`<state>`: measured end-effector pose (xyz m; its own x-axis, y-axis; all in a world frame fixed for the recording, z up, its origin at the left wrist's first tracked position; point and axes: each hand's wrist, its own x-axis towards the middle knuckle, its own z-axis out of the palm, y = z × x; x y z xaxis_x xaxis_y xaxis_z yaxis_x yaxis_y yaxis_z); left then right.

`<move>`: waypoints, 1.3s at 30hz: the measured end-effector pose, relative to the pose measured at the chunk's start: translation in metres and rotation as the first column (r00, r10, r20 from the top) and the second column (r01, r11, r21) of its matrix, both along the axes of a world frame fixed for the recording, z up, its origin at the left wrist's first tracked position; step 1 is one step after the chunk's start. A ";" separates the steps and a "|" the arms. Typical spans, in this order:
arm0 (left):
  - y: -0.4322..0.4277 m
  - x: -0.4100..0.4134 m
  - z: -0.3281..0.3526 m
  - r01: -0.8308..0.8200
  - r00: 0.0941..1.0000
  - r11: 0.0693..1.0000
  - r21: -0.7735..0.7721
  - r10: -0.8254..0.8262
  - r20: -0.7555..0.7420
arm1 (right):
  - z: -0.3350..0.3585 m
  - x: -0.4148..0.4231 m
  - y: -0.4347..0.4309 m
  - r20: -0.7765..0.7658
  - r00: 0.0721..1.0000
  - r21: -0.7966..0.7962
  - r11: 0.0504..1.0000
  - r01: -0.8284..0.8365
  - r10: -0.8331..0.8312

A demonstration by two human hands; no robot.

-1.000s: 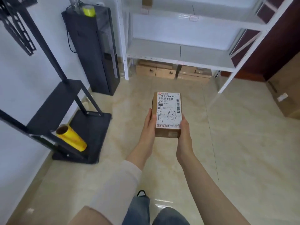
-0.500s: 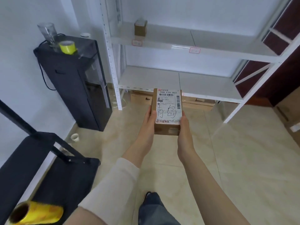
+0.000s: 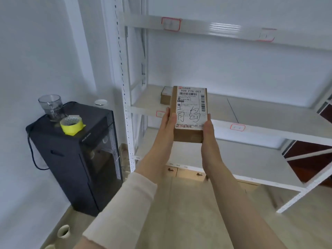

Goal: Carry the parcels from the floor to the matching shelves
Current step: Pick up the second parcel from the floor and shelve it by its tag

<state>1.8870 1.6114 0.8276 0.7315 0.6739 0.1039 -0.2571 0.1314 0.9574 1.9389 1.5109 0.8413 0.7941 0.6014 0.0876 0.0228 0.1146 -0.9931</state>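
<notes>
– Reaching forward with both forearms, a pale sleeve (image 3: 125, 203) on the left one, bare skin on the right.

– And the hands?

– Clamped on a cardboard parcel (image 3: 188, 133) from either side. Left hand (image 3: 168, 123) laid along the left edge, fingers fairly straight, thumb lapped over the top face. Right hand (image 3: 206, 130) set against the right edge near the lower corner, thumb up on the rim, fingers tucked beneath and out of sight.

– Pinching, then, not spread?

– Pinching the parcel between thumb and fingers on both sides, touching nothing else.

– Where, exactly?

– Held up in the air, top face turned to the camera, with a white shipping label (image 3: 191, 106) covering most of that face and black handwriting across it. Level with the front lip of the middle shelf (image 3: 269, 114) of a white metal rack, on the near side of it.

– Anything past it?

– Small brown box (image 3: 166, 97) lying on that same shelf, just behind the parcel's far left corner. Red-edged tags (image 3: 237, 127) stuck along the front lip. Higher and further back, an upper shelf (image 3: 197, 27) with the same tags.

– Off to the side?

– Black cabinet (image 3: 71, 159) standing left of the rack against the wall, with a yellow tape roll (image 3: 71, 125) and a clear glass jug (image 3: 51, 106) on top, just beside each other.
</notes>
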 end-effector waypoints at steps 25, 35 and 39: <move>0.316 0.279 0.288 -0.086 0.996 0.864 0.496 0.089 0.018 | 0.267 0.307 0.308 0.534 0.841 0.061 0.996 0.067 -0.090; 0.366 0.306 0.316 -0.015 0.930 0.791 0.611 0.236 -0.282 | 0.295 0.356 0.368 0.608 0.794 -0.230 0.951 0.208 -0.026; 0.385 0.313 0.316 0.038 0.904 0.792 0.610 0.234 -0.359 | 0.294 0.362 0.379 0.582 0.813 -0.289 0.931 0.222 -0.013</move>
<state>2.1995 1.9961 1.1432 0.7307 0.6458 0.2214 0.1814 -0.4963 0.8490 2.3011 1.8899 1.1351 0.7317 0.5820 0.3547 0.5786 -0.2553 -0.7746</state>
